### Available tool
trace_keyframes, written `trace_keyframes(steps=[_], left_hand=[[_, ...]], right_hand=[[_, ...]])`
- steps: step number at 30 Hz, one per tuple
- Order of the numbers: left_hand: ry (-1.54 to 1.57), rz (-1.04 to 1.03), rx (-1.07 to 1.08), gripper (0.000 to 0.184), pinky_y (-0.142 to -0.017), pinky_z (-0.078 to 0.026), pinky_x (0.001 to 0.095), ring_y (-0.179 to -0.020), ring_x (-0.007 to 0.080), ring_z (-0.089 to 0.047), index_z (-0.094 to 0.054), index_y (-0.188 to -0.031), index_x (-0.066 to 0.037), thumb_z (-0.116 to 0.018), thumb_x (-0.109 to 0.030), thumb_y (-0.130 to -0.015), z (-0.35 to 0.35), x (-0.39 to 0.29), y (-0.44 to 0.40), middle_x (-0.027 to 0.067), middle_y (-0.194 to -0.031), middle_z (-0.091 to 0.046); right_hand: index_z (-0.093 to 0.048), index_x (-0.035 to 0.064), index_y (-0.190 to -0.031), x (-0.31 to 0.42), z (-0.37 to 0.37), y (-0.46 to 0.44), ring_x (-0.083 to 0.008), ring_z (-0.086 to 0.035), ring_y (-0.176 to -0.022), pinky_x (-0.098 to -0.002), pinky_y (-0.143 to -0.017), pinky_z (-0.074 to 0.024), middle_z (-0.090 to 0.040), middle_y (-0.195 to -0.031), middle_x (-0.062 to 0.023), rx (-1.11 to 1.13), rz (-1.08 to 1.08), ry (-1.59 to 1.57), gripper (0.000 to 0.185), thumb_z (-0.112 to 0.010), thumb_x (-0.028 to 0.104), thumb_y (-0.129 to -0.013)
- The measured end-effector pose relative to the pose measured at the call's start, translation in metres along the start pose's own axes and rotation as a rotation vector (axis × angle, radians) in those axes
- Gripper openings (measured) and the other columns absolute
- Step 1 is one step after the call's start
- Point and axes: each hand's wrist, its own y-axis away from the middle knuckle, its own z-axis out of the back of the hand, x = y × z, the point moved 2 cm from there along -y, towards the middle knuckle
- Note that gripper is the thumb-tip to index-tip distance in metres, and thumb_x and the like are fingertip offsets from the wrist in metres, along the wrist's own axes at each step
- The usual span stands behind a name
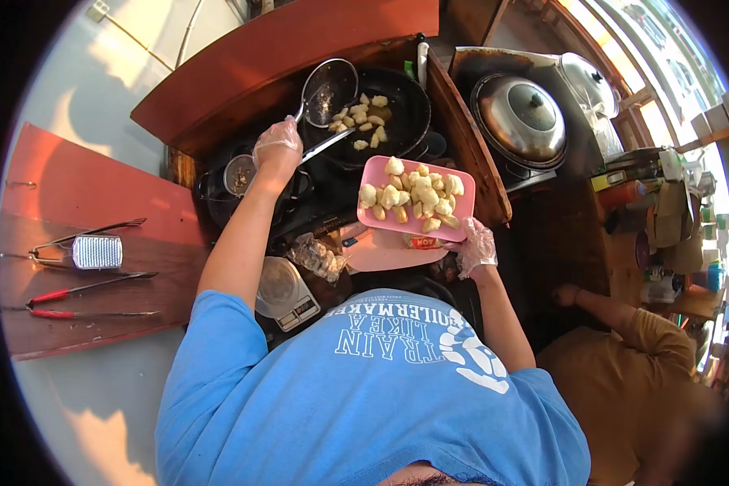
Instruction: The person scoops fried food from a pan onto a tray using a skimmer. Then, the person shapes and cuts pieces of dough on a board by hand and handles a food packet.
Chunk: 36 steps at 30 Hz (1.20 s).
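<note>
My left hand [279,147], in a clear plastic glove, is closed on the metal handles of a round strainer [330,91] and a long flat-looking utensil [329,145]. Both reach over a black wok [409,101], where pale food pieces [374,120] lie. My right hand [477,248], gloved too, grips the lower right corner of a pink tray [368,217]. Pale, lumpy food pieces [422,190] are heaped on the tray, which is beside the wok on its near side. Below the tray is a pink board [389,253] with a red packet [426,242] partly showing.
A lidded pot [520,117] stands beyond a wooden divider [470,138]. Near my left arm are a small strainer [240,174], a scale [300,312] and a bagged item [317,257]. Tongs [93,295] and a grater [97,252] hang at left. Another person [624,389] is at lower right.
</note>
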Motion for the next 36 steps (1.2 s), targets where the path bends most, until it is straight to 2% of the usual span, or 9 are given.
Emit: trace_keyframes(steps=[3, 11, 17, 23, 26, 28, 29, 31, 36], left_hand=[[0.089, -0.069, 0.003, 0.031, -0.086, -0.051, 0.0495, -0.098, 0.0408, -0.064, -0.068, -0.106, -0.005, -0.046, -0.026, -0.098, -0.024, 0.003, -0.011, 0.0232, -0.101, -0.067], [0.134, -0.05, -0.014, 0.03, -0.086, -0.052, 0.0502, -0.1, 0.0423, -0.064, -0.068, -0.104, -0.003, -0.046, -0.021, -0.096, -0.049, -0.004, -0.022, 0.0244, -0.103, -0.068], [0.298, -0.242, 0.008, 0.025, -0.087, -0.051, 0.0455, -0.098, 0.0401, -0.064, -0.07, -0.104, -0.005, -0.053, -0.018, -0.09, -0.042, -0.026, -0.001, 0.0242, -0.103, -0.067], [0.368, -0.255, 0.093, 0.034, -0.093, -0.048, 0.0402, -0.11, 0.0355, -0.061, -0.066, -0.119, -0.007, -0.06, -0.021, -0.089, -0.074, -0.013, -0.001, 0.0215, -0.113, -0.065], [0.526, -0.174, 0.171, 0.033, -0.077, -0.053, 0.0366, -0.088, 0.0301, -0.07, -0.066, -0.12, -0.007, -0.062, -0.018, -0.089, -0.076, -0.012, 0.009, 0.0187, -0.097, -0.071], [0.838, 0.061, 0.408, 0.035, -0.051, -0.046, 0.0292, -0.056, 0.0151, -0.059, -0.064, -0.126, -0.009, -0.064, -0.014, -0.09, -0.066, -0.014, 0.026, 0.0077, -0.072, -0.065], [0.835, 0.055, 0.411, 0.035, -0.051, -0.046, 0.0292, -0.056, 0.0151, -0.059, -0.064, -0.126, -0.009, -0.064, -0.014, -0.09, -0.056, -0.018, 0.034, 0.0077, -0.072, -0.065], [0.964, 0.214, 0.51, 0.04, -0.038, -0.03, 0.0229, -0.046, 0.0047, -0.04, -0.06, -0.132, -0.012, -0.064, -0.011, -0.091, -0.045, -0.021, 0.048, -0.0019, -0.062, -0.05], [1.058, 0.274, 0.563, 0.042, -0.036, -0.031, 0.0231, -0.043, 0.0075, -0.043, -0.059, -0.132, -0.013, -0.066, -0.011, -0.09, -0.064, -0.015, 0.049, -0.0002, -0.062, -0.053]], right_hand=[[-0.06, -0.0002, -0.112, -0.009, 0.007, -0.001, -0.0207, -0.067, -0.07, -0.0314, -0.06, -0.0592, -0.065, -0.095, -0.0096, 0.005, -0.008, -0.015, 0.036, -0.061, 0.031, -0.095], [-0.058, -0.0039, -0.115, -0.009, 0.019, 0.008, -0.0223, -0.068, -0.071, -0.031, -0.059, -0.0611, -0.065, -0.099, -0.0125, -0.047, -0.017, -0.026, 0.036, -0.057, 0.027, -0.097], [-0.058, -0.0046, -0.115, -0.006, 0.036, 0.019, -0.024, -0.069, -0.077, -0.0318, -0.06, -0.0613, -0.065, -0.1, -0.0134, -0.069, 0.0, 0.005, 0.037, -0.058, 0.028, -0.097], [-0.058, -0.0048, -0.114, -0.001, 0.042, 0.031, -0.0237, -0.069, -0.081, -0.0325, -0.064, -0.0618, -0.065, -0.1, -0.0127, -0.029, 0.002, -0.029, 0.037, -0.058, 0.028, -0.097], [-0.058, -0.0045, -0.114, 0.003, 0.043, 0.035, -0.0228, -0.068, -0.083, -0.0322, -0.065, -0.0619, -0.065, -0.1, -0.0124, -0.043, 0.035, -0.025, 0.036, -0.058, 0.027, -0.097], [-0.058, -0.0043, -0.114, 0.005, 0.046, 0.035, -0.0223, -0.068, -0.083, -0.032, -0.065, -0.0618, -0.065, -0.1, -0.0124, -0.051, 0.043, -0.015, 0.035, -0.057, 0.027, -0.097], [-0.058, -0.0041, -0.114, 0.006, 0.049, 0.035, -0.0218, -0.068, -0.083, -0.0318, -0.065, -0.0617, -0.065, -0.1, -0.0124, -0.056, 0.049, -0.003, 0.034, -0.057, 0.026, -0.097], [-0.058, -0.004, -0.114, 0.006, 0.053, 0.034, -0.0216, -0.068, -0.082, -0.0316, -0.064, -0.0616, -0.065, -0.101, -0.0124, -0.057, 0.041, -0.013, 0.034, -0.057, 0.026, -0.098], [-0.058, -0.0039, -0.114, 0.012, 0.055, 0.036, -0.0213, -0.068, -0.08, -0.0304, -0.064, -0.0612, -0.065, -0.102, -0.0119, -0.042, 0.044, -0.003, 0.034, -0.057, 0.026, -0.097]])
